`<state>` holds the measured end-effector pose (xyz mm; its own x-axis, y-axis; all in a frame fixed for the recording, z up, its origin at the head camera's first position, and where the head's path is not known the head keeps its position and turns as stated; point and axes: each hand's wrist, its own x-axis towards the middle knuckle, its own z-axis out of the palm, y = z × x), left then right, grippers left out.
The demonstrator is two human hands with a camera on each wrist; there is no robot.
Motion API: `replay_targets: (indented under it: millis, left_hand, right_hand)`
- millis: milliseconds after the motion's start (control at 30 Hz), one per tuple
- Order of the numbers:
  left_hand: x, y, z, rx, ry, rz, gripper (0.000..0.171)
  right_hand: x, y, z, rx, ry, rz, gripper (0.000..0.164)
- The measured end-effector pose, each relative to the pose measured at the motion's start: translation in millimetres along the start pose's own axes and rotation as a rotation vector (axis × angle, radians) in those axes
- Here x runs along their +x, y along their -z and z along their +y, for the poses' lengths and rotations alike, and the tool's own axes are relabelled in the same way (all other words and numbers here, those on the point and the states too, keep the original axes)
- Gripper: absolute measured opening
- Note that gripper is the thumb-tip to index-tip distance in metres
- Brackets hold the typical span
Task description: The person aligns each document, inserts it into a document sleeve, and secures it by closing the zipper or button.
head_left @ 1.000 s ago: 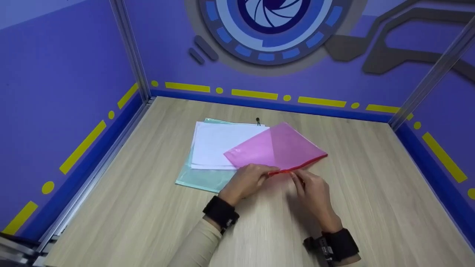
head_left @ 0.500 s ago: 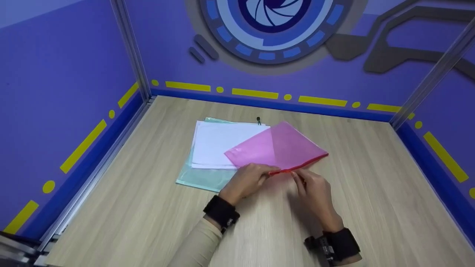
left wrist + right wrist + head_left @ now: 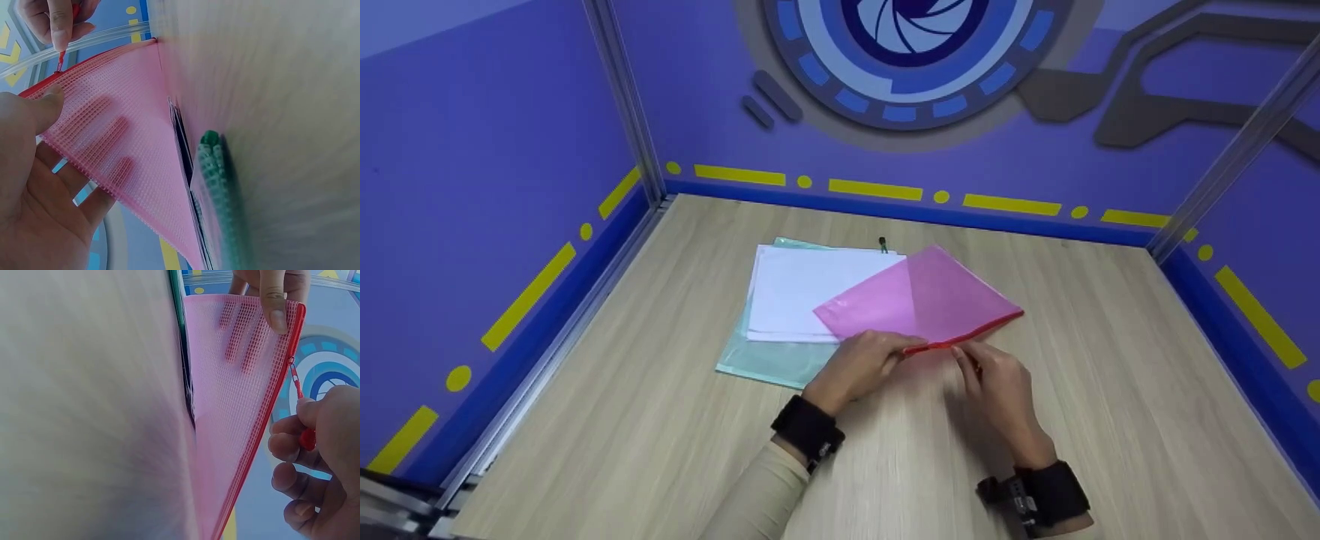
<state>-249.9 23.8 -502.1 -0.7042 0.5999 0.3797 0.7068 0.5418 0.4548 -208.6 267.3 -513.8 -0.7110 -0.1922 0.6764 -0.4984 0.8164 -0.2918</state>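
Note:
A pink mesh zipper pouch (image 3: 941, 296) with a red zipper (image 3: 994, 324) along its near edge is raised at that edge. My left hand (image 3: 859, 367) grips the pouch by its near left corner. In the left wrist view its thumb lies on the near face, and its fingers show through the mesh from behind. My right hand (image 3: 1001, 386) pinches the red zipper pull (image 3: 297, 382) between thumb and forefinger. The right wrist view has the zipper slider (image 3: 291, 360) a short way from the corner that the left hand holds.
White paper sheets (image 3: 810, 289) lie on a green pouch (image 3: 769, 364), partly under the pink pouch's far left side. A small dark pull tab (image 3: 882, 241) sticks out beyond the papers. Blue panels (image 3: 720, 97) enclose the wooden table (image 3: 1110, 360) at the back and sides.
My right hand has shifted very slightly to the right along the zipper with the pull. The left hand and the pouch hold nearly the same position.

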Motion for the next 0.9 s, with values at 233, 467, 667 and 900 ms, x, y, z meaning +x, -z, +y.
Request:
replay_targets:
  millis: [233, 467, 667, 900]
  left_hand:
    - [-0.1, 0.3, -0.2, 0.0, -0.003, 0.004, 0.042]
    - [-0.6, 0.7, 0.0, -0.003, -0.008, 0.007, 0.039]
    - [-1.3, 0.9, -0.1, -0.01, 0.015, 0.011, 0.04]
    - [-0.2, 1.2, -0.5, -0.01, 0.008, 0.017, 0.038]
  right_hand:
    - [-0.2, -0.3, 0.2, 0.0, -0.004, 0.0, 0.008]
    - [-0.3, 0.9, 1.0, -0.002, -0.013, 0.003, 0.006]
    - [-0.9, 0.8, 4.9, -0.014, -0.01, 0.026, 0.004]
    - [-0.6, 1.2, 6.1, -0.02, 0.004, 0.029, 0.006]
